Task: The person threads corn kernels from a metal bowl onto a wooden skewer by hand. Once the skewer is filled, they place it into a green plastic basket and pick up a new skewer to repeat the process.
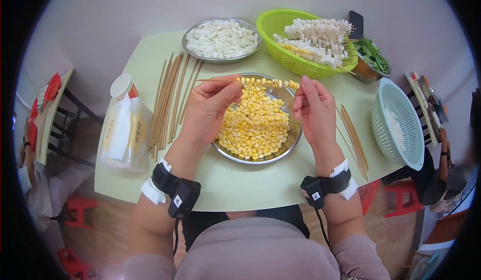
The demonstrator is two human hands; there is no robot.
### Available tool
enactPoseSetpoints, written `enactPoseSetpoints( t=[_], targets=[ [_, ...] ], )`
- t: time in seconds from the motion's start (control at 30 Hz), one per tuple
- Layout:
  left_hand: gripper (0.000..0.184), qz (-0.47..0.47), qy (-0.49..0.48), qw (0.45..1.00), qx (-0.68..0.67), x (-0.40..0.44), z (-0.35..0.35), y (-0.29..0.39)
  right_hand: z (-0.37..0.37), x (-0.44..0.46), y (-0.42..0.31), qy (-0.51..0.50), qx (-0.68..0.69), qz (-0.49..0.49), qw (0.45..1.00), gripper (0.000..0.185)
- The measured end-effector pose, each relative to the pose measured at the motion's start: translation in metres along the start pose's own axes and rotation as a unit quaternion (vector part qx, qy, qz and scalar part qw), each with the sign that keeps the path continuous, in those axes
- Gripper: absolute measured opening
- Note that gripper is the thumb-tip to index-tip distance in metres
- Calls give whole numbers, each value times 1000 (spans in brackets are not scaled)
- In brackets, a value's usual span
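Note:
A wooden skewer [213, 80] with a row of yellow corn kernels [268, 82] on it lies level above a steel plate [295, 134]. My left hand [213, 102] pinches the skewer between thumb and fingers, beside the left end of the row. At the right end of the row, the thumb and fingertips of my right hand [314, 99] close on the last kernel. Loose corn kernels [250, 137] are heaped on the plate under both hands.
Bare skewers [170, 94] lie left of the plate, more skewers [354, 137] right. Behind are a plate of white pieces [220, 38], a green basket [273, 24] of filled skewers and a bowl of leaves [371, 54]. Tissues [133, 134], a paper cup [122, 86] and a blue colander [413, 140] stand near the sides.

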State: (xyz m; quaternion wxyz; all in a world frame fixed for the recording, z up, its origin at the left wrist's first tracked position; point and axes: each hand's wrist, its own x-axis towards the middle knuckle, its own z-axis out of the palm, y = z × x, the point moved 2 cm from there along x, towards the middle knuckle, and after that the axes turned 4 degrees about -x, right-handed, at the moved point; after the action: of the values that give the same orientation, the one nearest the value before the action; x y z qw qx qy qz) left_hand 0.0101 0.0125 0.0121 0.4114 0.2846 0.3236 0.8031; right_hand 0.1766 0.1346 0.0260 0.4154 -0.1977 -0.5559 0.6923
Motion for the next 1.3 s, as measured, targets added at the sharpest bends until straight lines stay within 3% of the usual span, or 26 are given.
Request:
enactPoseSetpoints(
  t=[0.33, 0.43, 0.53, 0.63, 0.87, 1.03, 1.3],
  targets=[
    [30, -18, -13, 998, 53, 1, 8, -3, -6, 3, -3, 34, 12, -25, 999, 24],
    [36, -23, -6, 997, 77, 4, 2, -5, -18, 7, -13, 79, -23, -85, 993, 22],
    [32, -24, 66, 994, 86, 6, -8, -5, -29, 6, -24, 161, -114, -202, 959, 18],
    [31, -17, 73, 993, 91, 8, -11, -3, -26, 2, -27, 179, -187, -226, 939, 15],
    [30, -32, 70, 990, 115, 6, -9, -3, -19, -1, -20, 159, -263, -258, 916, 14],
    [28, -40, 71, 988, 132, 6, -7, -4, -15, -3, -20, 162, -394, -317, 847, 15],
    [28, -48, 65, 988, 134, 5, -6, -6, -7, -10, -26, 144, -452, -365, 801, 12]
  ],
)
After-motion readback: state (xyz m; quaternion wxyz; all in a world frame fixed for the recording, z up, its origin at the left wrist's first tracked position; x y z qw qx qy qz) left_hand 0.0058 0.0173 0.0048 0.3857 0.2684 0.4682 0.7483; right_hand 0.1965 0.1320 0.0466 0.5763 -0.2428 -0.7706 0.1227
